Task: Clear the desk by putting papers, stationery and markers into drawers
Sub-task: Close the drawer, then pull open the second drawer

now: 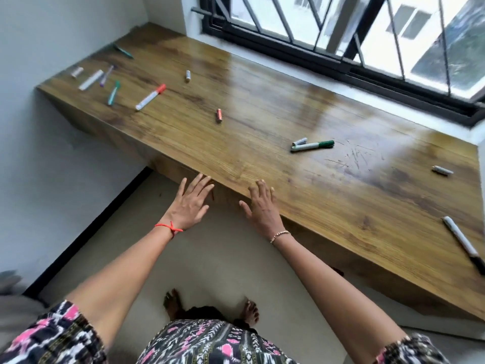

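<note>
A long wooden desk [262,132] runs under a window, with markers and caps scattered on it. At the left lie a red-capped marker [151,97], a teal marker [113,93], a white marker [91,79] and a purple one [106,75]. A green-capped marker [312,146] lies mid-right, and a black-tipped marker [463,244] at the right edge. My left hand [190,203] and my right hand [261,206] are spread flat, fingers apart, against the desk's front edge. Neither holds anything. No drawer front shows clearly.
Small caps or batteries lie loose: an orange one [219,115], a grey one [188,75], another at the far right [442,170]. A teal pen [123,51] lies near the back left corner. White walls close the left side; pale floor below.
</note>
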